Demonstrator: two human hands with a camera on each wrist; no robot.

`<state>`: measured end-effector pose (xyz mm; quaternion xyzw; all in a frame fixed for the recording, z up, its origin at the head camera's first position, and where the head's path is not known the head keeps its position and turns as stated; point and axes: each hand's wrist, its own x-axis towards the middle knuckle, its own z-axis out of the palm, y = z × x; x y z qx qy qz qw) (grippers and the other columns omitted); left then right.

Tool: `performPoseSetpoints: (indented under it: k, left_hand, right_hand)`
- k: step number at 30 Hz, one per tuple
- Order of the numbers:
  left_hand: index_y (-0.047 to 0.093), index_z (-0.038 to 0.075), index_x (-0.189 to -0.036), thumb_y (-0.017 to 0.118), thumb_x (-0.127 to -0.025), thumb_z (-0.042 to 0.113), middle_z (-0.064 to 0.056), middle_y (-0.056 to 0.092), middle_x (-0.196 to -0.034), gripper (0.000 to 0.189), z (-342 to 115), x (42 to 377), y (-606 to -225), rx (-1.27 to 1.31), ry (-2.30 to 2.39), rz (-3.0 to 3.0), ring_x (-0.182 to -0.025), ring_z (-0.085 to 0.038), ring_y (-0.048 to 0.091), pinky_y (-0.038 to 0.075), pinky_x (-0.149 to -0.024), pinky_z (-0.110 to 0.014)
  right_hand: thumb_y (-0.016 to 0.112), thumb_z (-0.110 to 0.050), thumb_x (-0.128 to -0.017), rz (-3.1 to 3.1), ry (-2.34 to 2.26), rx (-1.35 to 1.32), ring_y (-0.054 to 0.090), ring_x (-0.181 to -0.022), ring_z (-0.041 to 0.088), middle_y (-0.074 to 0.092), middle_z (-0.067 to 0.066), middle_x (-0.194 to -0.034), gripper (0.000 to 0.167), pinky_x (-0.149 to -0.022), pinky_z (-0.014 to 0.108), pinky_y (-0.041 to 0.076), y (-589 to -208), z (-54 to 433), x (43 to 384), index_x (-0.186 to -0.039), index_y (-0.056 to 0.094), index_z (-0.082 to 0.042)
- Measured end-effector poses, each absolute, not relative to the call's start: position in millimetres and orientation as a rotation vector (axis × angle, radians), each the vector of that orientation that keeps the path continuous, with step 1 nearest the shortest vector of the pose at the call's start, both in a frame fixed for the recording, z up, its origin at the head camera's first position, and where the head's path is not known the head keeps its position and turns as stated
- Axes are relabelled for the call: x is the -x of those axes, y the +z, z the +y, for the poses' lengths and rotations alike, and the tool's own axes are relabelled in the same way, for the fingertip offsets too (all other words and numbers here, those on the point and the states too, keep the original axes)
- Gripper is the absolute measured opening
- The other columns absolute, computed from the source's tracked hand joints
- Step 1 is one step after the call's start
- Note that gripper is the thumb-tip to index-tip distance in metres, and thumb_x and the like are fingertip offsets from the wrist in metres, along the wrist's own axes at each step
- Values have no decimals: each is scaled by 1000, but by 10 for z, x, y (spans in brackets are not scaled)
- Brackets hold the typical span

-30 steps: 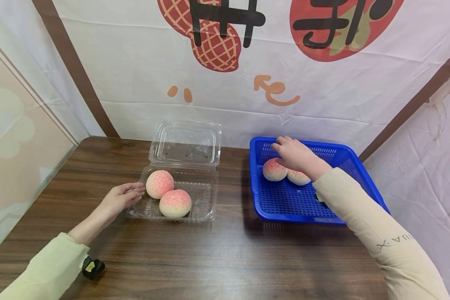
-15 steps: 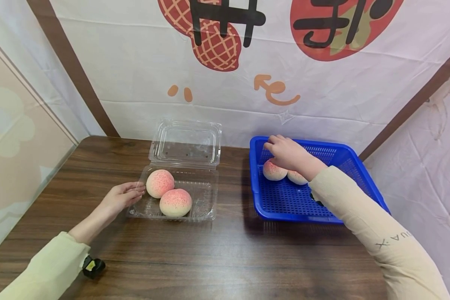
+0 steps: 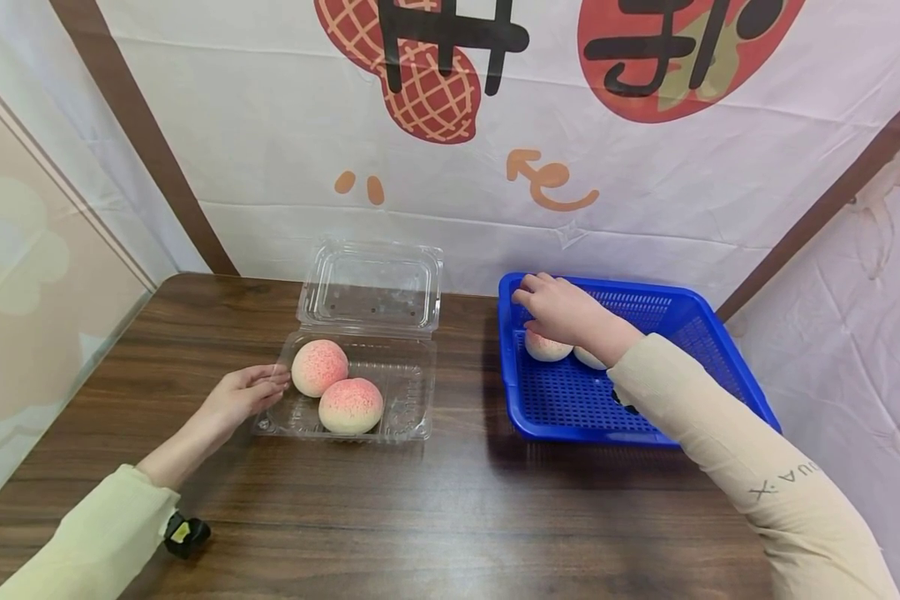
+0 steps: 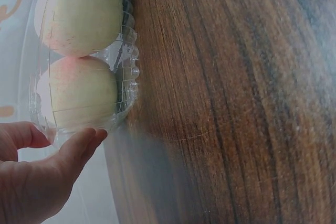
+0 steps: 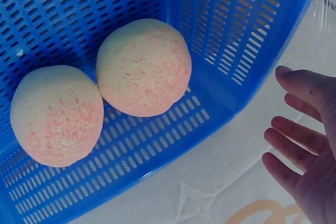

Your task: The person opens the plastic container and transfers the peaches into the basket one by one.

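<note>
My left hand (image 3: 247,396), fingers fairly straight, touches the left end of a clear plastic clamshell box (image 3: 408,392) whose lid stands raised at the back. Inside the box lie two pink-and-cream peaches (image 3: 351,407), side by side. My right hand (image 3: 558,312) hovers over the back left of a blue plastic basket (image 3: 570,425), holding nothing. Two more peaches (image 5: 144,66) rest against each other in that basket; the head view hides part of both behind the hand. In the right wrist view, my right fingers (image 5: 286,135) are loosely spread, apart from the peaches.
Box and basket stand on a brown wood-grain table (image 3: 420,517), with a gap between them. A printed white cloth (image 3: 270,125) hangs along the table's back edge. A black strap device (image 3: 186,533) sits at the left wrist.
My right hand has shifted left above the basket, now covering more of the peaches there. The left hand, box and its peaches stay where they were.
</note>
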<state>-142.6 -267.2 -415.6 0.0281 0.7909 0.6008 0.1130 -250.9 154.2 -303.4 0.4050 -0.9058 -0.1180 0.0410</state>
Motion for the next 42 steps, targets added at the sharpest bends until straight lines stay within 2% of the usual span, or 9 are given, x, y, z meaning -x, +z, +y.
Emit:
performPoseSetpoints:
  k: [6,12,22,33,42]
  left_hand:
    - [21,-25,-129,34,-97,4,-41,30,-131,45,-2677,1424,-4159,-81,1756,2326,-105,-1,49,46,-87,-15]
    - [22,-25,-129,34,-97,4,-41,30,-131,45,-2685,1429,-4171,-86,1765,2317,-103,3,49,46,-87,-15]
    - [22,-24,-130,34,-97,5,-40,31,-132,45,-2684,1416,-4151,-76,1745,2332,-112,-10,48,45,-88,-15]
    - [22,-24,-129,34,-97,4,-41,30,-132,45,-2684,1431,-4163,-82,1758,2318,-105,1,49,46,-87,-15]
    - [22,-25,-129,35,-97,3,-41,30,-131,45,-2681,1432,-4159,-88,1765,2320,-103,2,50,47,-87,-16]
  right_hand:
    - [68,-17,-81,-2774,-359,-1261,52,-97,31,56,16,-108,38,-79,42,50,-3026,1494,2491,-114,59,-1]
    - [68,-18,-81,-2738,-373,-1304,52,-93,30,56,14,-105,35,-76,40,51,-3021,1452,2466,-111,60,-2]
    - [70,-21,-80,-2695,-363,-1345,53,-94,29,56,14,-104,37,-76,38,51,-3015,1337,2405,-110,60,-2]
    - [70,-22,-80,-2672,-344,-1389,53,-92,27,56,11,-101,34,-77,36,50,-3010,1214,2337,-108,59,-5]
    - [72,-20,-78,-2633,-328,-1417,53,-89,27,55,10,-97,35,-73,37,50,-3000,1142,2284,-107,58,-5]
